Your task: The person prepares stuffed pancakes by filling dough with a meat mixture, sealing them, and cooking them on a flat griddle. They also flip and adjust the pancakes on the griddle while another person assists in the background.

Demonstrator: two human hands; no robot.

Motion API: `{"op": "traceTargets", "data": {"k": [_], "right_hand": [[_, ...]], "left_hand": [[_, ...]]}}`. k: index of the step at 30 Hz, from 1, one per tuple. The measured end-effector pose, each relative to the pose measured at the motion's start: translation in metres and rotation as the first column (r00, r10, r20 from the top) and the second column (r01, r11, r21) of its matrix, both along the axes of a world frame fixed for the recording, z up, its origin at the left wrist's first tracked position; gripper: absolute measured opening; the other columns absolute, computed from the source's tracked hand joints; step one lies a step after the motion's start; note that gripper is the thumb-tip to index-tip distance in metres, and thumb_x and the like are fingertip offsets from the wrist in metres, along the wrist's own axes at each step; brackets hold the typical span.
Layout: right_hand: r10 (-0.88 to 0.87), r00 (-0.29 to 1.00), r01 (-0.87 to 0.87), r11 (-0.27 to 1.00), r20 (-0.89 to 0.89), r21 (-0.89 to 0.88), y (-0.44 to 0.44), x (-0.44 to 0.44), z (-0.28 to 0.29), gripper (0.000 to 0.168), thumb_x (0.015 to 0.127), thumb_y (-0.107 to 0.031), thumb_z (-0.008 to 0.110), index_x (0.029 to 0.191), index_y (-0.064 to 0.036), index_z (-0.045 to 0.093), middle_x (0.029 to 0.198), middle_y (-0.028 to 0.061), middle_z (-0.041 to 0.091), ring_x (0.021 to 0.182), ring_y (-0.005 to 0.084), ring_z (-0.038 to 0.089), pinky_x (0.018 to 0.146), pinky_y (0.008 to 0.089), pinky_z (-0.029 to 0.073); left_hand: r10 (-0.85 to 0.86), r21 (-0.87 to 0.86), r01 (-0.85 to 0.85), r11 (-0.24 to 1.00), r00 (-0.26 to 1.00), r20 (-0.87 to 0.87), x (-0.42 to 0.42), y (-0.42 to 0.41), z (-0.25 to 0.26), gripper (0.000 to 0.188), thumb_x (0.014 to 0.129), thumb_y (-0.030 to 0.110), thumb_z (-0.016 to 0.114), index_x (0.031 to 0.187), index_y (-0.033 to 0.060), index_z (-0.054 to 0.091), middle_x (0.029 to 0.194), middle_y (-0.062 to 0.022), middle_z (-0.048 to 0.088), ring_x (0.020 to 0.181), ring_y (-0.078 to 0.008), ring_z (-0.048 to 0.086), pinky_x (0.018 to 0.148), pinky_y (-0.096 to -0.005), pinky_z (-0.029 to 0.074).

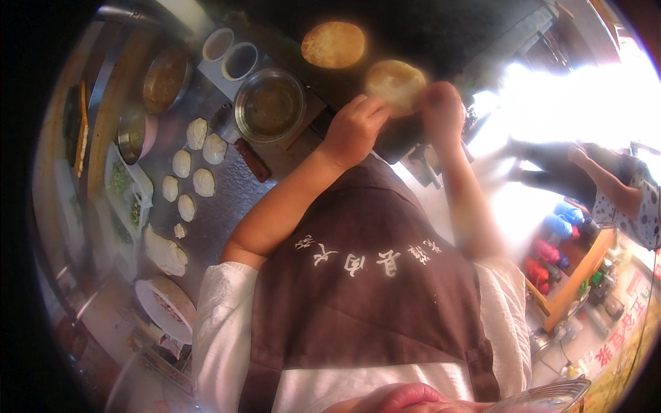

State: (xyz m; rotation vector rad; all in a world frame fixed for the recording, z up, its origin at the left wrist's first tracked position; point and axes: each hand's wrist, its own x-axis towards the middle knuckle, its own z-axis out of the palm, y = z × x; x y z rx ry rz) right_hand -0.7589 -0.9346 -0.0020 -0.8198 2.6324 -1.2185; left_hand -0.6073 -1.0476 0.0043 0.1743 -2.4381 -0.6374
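Over a dark griddle (413, 26) at the top of the view, a pale round flatbread (395, 85) lies between my hands. My left hand (356, 124) has its fingertips closed on the bread's lower left edge. At its right edge is my right hand (444, 111), curled and slightly blurred, with the fingers pinching the rim. A browned flatbread (333, 45) rests on the griddle just to the left. Steam or glare softens that area. Left of my left hand stands a round metal bowl (270, 106) with liquid in it.
Several dough pieces (203, 183) and a larger dough slab (165, 251) lie on the metal worktop (227, 206). A brown-handled tool (252, 160) sits near its edge. Left are a tray of chopped greens (146, 188) and a white bowl (181, 330). Another person (619, 191) is at right.
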Motion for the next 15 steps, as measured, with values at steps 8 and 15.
{"op": "traceTargets", "data": {"k": [8, 15], "right_hand": [[0.066, 0.997, -0.066, 0.998, 0.049, -0.011, 0.009, -0.005, 0.010, 0.018, 0.075, -0.013, 0.071, 0.087, -0.004, 0.062, 0.086, 0.0133, 0.063, 0.079, 0.0315, 0.063, 0.073, 0.0389, 0.051], [0.305, 0.952, -0.305, 0.952, 0.042, 0.003, 0.015, -0.014, 0.018, 0.020, 0.072, -0.010, 0.075, 0.088, -0.007, 0.064, 0.087, 0.0094, 0.062, 0.079, 0.0275, 0.063, 0.073, 0.0364, 0.051]], "left_hand": [[-0.004, -0.002, 0.004, 1.000, 1.000, -0.028, 0.004, -0.001, 0.000, 0.011, 0.078, 0.004, 0.065, 0.089, 0.0041, 0.067, 0.089, -0.0062, 0.060, 0.081, -0.0250, 0.058, 0.072, -0.0341, 0.051], [-0.024, -0.007, 0.024, 1.000, 1.000, 0.000, 0.003, -0.002, -0.002, 0.015, 0.074, 0.004, 0.067, 0.090, 0.0044, 0.068, 0.091, -0.0070, 0.061, 0.081, -0.0261, 0.059, 0.072, -0.0351, 0.050]]}}
